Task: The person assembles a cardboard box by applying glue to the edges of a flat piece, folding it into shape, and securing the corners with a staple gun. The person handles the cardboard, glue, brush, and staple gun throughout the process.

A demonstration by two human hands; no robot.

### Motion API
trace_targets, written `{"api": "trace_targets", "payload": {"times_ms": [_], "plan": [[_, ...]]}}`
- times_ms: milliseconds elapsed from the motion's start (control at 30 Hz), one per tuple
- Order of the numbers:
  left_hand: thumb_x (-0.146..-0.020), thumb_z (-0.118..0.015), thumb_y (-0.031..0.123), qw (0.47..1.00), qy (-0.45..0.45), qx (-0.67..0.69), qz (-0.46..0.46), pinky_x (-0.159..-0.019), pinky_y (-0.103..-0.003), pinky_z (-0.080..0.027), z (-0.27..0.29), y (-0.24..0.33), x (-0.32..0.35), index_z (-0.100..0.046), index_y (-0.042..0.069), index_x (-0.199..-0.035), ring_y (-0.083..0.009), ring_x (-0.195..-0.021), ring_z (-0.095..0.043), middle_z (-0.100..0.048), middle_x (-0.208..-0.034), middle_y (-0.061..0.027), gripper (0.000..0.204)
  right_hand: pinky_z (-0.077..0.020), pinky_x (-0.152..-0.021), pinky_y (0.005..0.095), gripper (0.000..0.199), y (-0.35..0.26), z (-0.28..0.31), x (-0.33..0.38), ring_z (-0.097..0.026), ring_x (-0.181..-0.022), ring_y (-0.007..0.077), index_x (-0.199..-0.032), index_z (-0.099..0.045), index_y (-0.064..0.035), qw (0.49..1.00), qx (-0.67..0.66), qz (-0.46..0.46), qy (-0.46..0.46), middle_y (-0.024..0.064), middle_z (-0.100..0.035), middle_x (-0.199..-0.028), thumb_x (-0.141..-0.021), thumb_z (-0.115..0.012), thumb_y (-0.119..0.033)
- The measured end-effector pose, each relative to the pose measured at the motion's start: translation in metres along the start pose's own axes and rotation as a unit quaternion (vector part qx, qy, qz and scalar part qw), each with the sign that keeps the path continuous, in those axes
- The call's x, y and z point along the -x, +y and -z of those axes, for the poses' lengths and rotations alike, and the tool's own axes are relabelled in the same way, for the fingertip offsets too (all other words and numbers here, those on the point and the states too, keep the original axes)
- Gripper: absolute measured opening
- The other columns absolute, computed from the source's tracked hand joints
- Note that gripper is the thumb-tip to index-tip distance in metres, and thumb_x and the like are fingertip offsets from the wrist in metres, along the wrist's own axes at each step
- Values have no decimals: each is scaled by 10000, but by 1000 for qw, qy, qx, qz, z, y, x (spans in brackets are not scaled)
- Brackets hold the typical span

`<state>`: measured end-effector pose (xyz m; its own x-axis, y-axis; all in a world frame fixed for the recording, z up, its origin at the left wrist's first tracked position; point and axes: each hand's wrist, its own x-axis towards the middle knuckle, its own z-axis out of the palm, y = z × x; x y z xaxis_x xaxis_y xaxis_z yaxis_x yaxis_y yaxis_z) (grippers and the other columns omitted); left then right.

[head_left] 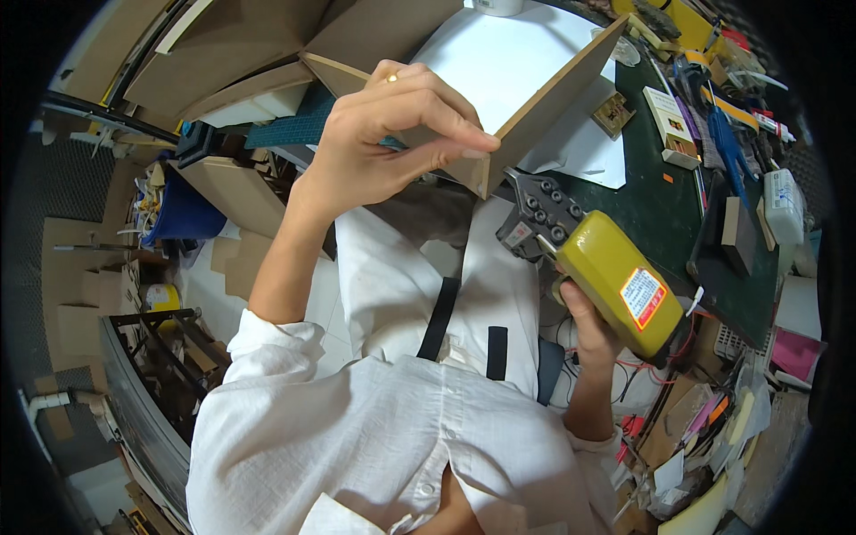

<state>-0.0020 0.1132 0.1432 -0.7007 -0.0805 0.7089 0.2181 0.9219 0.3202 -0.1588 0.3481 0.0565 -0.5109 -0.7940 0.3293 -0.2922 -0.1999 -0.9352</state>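
Observation:
My left hand is raised at the middle of the view, wearing a ring. Its thumb and fingertips are pinched together at the near corner of a thin brown board that stands on edge. A second board shows behind the hand, mostly covered by it. To the right, my right hand grips a yellow nail gun from below; most of its fingers are hidden under the body. The tool's black bolted metal head points up and left, close to the boards' corner.
A white sheet lies on the dark green table. At right are a small brass-coloured piece, a matchbox-like carton, blue-handled pliers and a white bottle. A blue bin stands at left.

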Motion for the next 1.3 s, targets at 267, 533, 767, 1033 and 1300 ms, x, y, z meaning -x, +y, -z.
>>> {"api": "trace_targets", "payload": {"times_ms": [267,533,767,1033,1300], "plan": [[-666,-792,35,1000,6,12,0,-737,-263,-379,-1,-2,0,-744,109,-842,-125,-750,-637,-684,-778,-8,197,-479,-761,283,354,11,-7,-11,-612,-860,172,-1034,-612,12,999,-1,46,-4,91,-627,-954,-731,-790,-29],[-661,-792,35,1000,5,22,3,-738,-266,-380,-1,-2,0,-741,106,-836,-124,-753,-640,-687,-776,-9,195,-489,-768,287,368,11,-5,-14,-626,-847,183,-1033,-630,17,999,22,43,-11,100,-630,-959,-717,-807,-52],[-665,-793,41,1000,8,23,3,-735,-254,-388,-1,-3,-2,-754,137,-836,-101,-754,-646,-691,-773,22,200,-489,-770,285,359,10,-11,-12,-631,-840,184,-1008,-638,17,999,-29,9,18,98,-636,-954,-704,-814,-54],[-685,-784,50,999,-11,17,-34,-716,-289,-369,1,-6,-2,-716,37,-852,-171,-735,-630,-691,-789,-77,181,-497,-751,278,373,15,-7,-13,-640,-824,183,-1007,-641,6,1000,23,13,-1,95,-646,-945,-693,-827,-71],[-687,-778,46,999,-14,14,-43,-719,-288,-383,2,-7,-1,-719,28,-858,-171,-738,-632,-691,-791,-85,182,-503,-734,273,385,20,-7,-10,-644,-801,170,-1010,-638,0,1000,25,-7,12,75,-653,-926,-691,-834,-89]]}}
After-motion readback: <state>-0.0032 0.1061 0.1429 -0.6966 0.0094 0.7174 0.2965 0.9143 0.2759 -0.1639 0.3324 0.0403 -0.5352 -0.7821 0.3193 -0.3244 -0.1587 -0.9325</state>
